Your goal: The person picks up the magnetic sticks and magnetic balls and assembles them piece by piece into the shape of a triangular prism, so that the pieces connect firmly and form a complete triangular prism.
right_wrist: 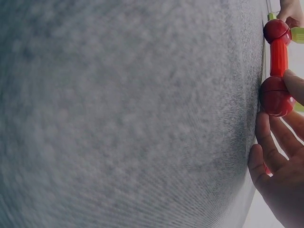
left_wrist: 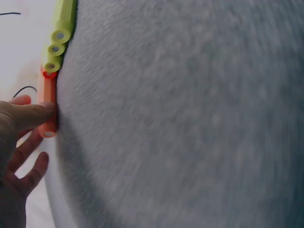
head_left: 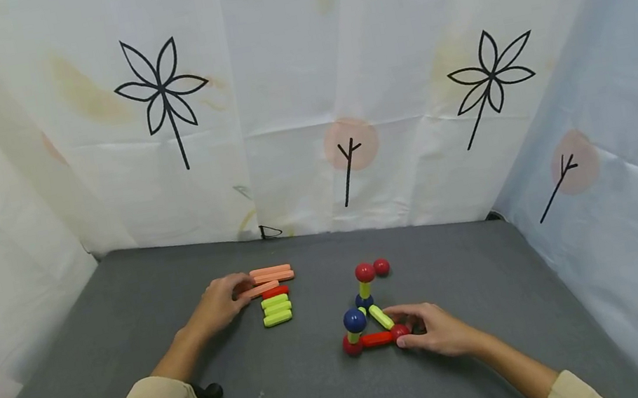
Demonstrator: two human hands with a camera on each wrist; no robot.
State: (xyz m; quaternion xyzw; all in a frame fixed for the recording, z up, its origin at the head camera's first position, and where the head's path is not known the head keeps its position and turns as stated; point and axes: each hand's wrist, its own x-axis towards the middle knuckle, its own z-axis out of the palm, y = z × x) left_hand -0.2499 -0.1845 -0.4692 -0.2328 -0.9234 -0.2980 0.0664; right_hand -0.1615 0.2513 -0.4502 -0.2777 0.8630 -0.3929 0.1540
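My left hand (head_left: 224,299) pinches an orange magnetic rod (left_wrist: 49,118) between thumb and fingers, at the near-left side of a row of rods. A red rod (head_left: 275,292) lies right beside it. With thumb and fingers, my right hand (head_left: 441,328) holds a red ball (head_left: 400,332) at a corner of a ball-and-rod frame. From that ball a red rod (right_wrist: 279,58) runs to another red ball (head_left: 352,344), and a yellow-green rod (head_left: 381,317) runs back to a blue ball (head_left: 365,300). Short upright rods carry a blue ball (head_left: 355,321) and a red ball (head_left: 365,272).
Two more orange rods (head_left: 272,278) lie behind the left hand's rod, and several yellow-green rods (head_left: 276,307) lie in front. A loose-looking red ball (head_left: 381,267) sits behind the frame. Patterned white cloth (head_left: 275,93) walls the grey table (head_left: 302,394) at the back and sides.
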